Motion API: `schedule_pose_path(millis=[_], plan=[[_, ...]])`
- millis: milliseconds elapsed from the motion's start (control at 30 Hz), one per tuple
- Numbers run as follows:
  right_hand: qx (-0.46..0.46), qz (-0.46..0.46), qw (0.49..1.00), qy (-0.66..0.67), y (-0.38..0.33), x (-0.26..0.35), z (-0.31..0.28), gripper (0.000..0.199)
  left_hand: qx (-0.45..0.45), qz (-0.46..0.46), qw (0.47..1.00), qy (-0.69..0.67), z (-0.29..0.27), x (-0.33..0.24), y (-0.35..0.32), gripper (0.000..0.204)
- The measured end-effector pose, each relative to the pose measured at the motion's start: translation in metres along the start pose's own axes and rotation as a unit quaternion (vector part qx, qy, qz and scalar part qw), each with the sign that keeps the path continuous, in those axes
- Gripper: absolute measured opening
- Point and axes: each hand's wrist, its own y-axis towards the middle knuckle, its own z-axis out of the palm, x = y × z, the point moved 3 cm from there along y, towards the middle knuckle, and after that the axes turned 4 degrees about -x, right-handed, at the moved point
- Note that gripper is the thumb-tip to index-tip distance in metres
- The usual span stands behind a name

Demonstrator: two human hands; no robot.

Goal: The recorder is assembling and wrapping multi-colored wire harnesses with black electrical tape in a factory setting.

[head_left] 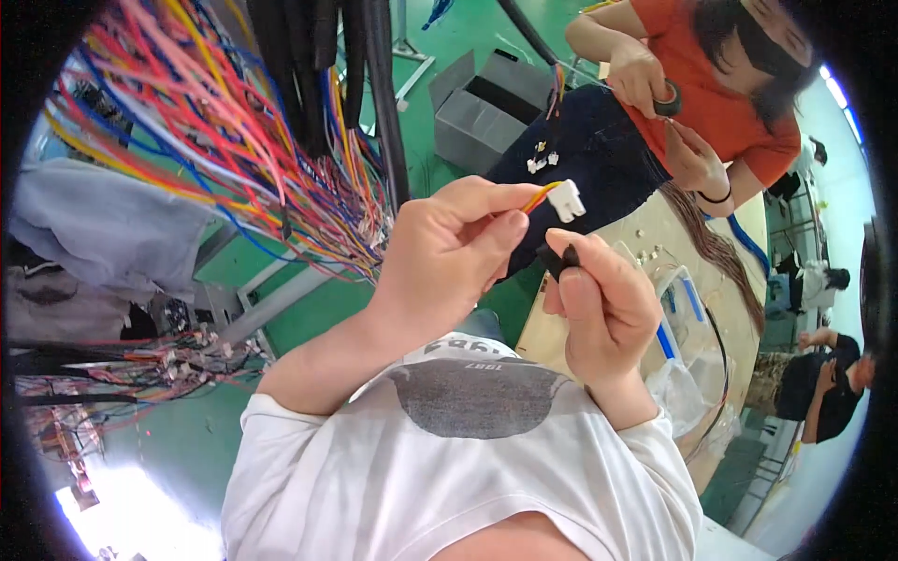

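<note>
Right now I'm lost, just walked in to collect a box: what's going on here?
A person in a white shirt holds thin orange and yellow wires pinched in the left hand; a white plastic connector sits at their end. The right hand pinches a small black piece just below it. Opposite, a co-worker in an orange top handles a roll of black tape. Bundles of coloured wires hang at the left.

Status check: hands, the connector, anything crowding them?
Left hand pinching orange wires behind white connector. Right hand gripping small black piece. Nothing between them.
</note>
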Motion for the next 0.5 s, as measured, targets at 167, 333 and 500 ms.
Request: schedule_pose_path(millis=[167, 333, 500], plan=[[0.035, -0.175, 0.97, -0.164, 0.0, -0.004, 0.0, 0.038, 0.026, -0.006, 0.999, 0.044, 0.0, 0.004, -0.002, 0.021], [0.003, -0.069, 0.996, -0.059, 0.003, -0.004, 0.008, 0.073, 0.005, -0.016, 0.999, 0.046, -0.001, 0.002, -0.003, 0.017], [-0.071, -0.002, 0.997, -0.014, 0.004, -0.002, 0.016, 0.067, 0.039, 0.037, 0.998, 0.02, 0.004, -0.001, -0.006, 0.024]])
